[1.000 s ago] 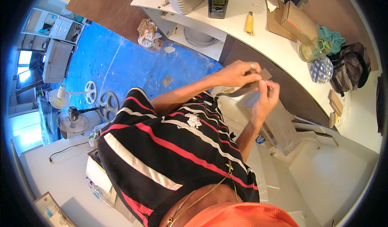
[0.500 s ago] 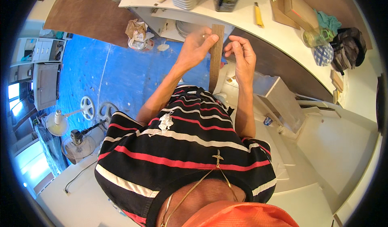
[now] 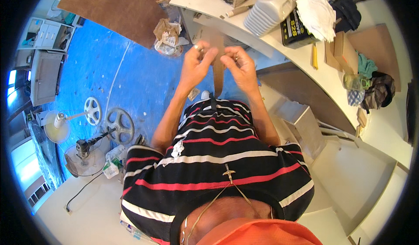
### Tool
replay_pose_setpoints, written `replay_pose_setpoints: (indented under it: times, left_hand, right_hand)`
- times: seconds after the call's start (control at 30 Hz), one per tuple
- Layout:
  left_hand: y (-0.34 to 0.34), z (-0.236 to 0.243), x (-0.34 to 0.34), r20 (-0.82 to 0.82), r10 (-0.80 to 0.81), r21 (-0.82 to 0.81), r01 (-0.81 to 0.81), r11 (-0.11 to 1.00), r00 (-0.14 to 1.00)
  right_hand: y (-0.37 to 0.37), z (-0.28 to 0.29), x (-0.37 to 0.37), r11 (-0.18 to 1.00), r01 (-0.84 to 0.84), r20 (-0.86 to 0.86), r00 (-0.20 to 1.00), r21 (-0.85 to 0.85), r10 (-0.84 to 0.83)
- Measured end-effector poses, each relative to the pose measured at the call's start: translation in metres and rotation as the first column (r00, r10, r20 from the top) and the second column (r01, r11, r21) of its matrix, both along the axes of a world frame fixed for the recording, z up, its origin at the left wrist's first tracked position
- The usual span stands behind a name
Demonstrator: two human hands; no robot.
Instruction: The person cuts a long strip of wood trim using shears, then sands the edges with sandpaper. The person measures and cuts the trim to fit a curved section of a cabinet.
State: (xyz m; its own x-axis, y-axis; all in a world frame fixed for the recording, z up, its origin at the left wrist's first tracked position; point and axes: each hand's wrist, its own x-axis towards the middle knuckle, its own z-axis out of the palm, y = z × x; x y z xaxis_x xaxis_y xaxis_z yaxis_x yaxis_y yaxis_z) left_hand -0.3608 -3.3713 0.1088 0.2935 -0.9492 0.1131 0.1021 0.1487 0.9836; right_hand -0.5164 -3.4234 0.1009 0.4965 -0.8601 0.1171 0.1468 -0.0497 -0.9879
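A long, thin brown wood-grain strip [image 3: 218,80] stands in front of my chest, its upper part smeared by motion. On its left edge, my left hand [image 3: 195,66] is closed, thumb and bent fingers gripping the strip; a ring shows on one finger. From the other side my right hand [image 3: 242,70] has its thumb and curled fingers closed at the strip's right edge. The fingertips behind the strip are partly hidden. The strip's lower end reaches down close to the waist of my striped shirt [image 3: 218,131].
Along the white counter [image 3: 301,68] stand a grey plastic jug [image 3: 270,11], a black can [image 3: 297,31] with white rags [image 3: 317,16], and a yellow tool [image 3: 314,56]. A brown board [image 3: 113,9] and a bag-lined bin [image 3: 168,38] are on the blue-covered floor [image 3: 144,75]. Fans [image 3: 85,155] stand left.
My right hand, open and apart before, has come in against the strip. The strip and left hand have shifted left. My view has turned, bringing more of the counter's far end into sight.
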Motion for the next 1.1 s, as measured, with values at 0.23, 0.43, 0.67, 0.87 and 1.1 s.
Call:
replay_pose_setpoints:
  times: [0.23,0.43,0.67,0.87,1.1]
  left_hand:
    - [0.001,-0.014,0.049,0.154,0.307,-0.021,-0.308,0.951,0.939]
    - [-0.007,-0.046,0.102,-0.018,0.241,0.356,-0.219,0.908,0.97]
    - [-0.04,-0.061,0.107,-0.624,0.349,0.6,0.142,0.788,0.699]
    - [-0.08,-0.074,0.119,-0.647,0.416,0.646,0.169,0.745,0.639]
    - [-0.115,-0.086,0.147,-0.667,0.272,0.624,0.32,0.713,0.694]
  right_hand:
    - [-0.041,-0.002,0.069,0.984,-0.152,-0.088,0.986,-0.097,0.144]
    - [-0.099,-0.019,0.11,0.845,-0.309,-0.091,0.95,-0.436,0.3]
    - [-0.167,-0.049,0.123,0.66,-0.456,-0.225,0.885,-0.597,0.408]
    - [-0.206,-0.032,0.118,0.741,-0.497,-0.405,0.854,-0.451,0.326]
    - [-0.257,0.056,0.091,0.916,-0.249,-0.571,0.821,-0.314,0.027]
